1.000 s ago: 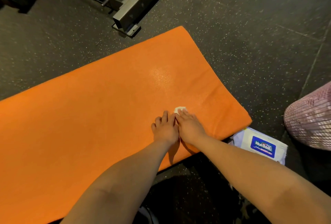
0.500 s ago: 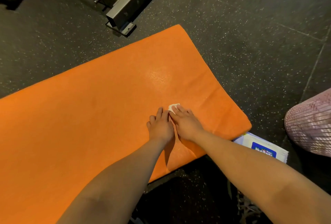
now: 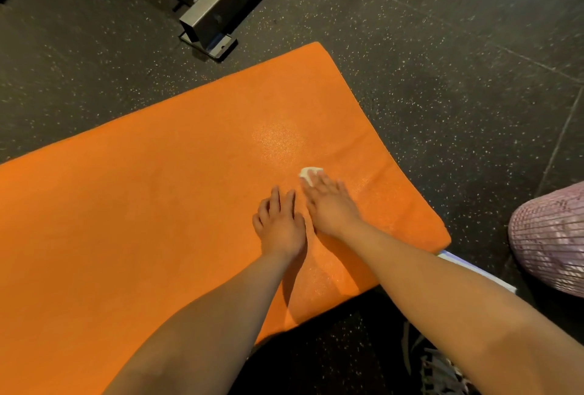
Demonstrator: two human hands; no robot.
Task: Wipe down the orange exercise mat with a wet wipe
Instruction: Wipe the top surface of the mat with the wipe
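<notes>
Head view shows me both hands near the right end of the flat orange exercise mat (image 3: 158, 205): left hand (image 3: 279, 224) flat, holding nothing; right hand (image 3: 330, 205) beside it, straight fingers (image 3: 322, 182) pressing the small white wet wipe (image 3: 309, 172). Mat's length runs leftward.

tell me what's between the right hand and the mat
The white wet wipe, pressed onto the orange mat by the right hand; head view.

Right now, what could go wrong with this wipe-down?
The wet wipe is a small wad pressed under the right hand; it may slip out or cover little per pass. The left hand rests on the orange mat beside it and could smudge the shiny patch. The wipes pack, half hidden by the right forearm, could get knocked.
</notes>
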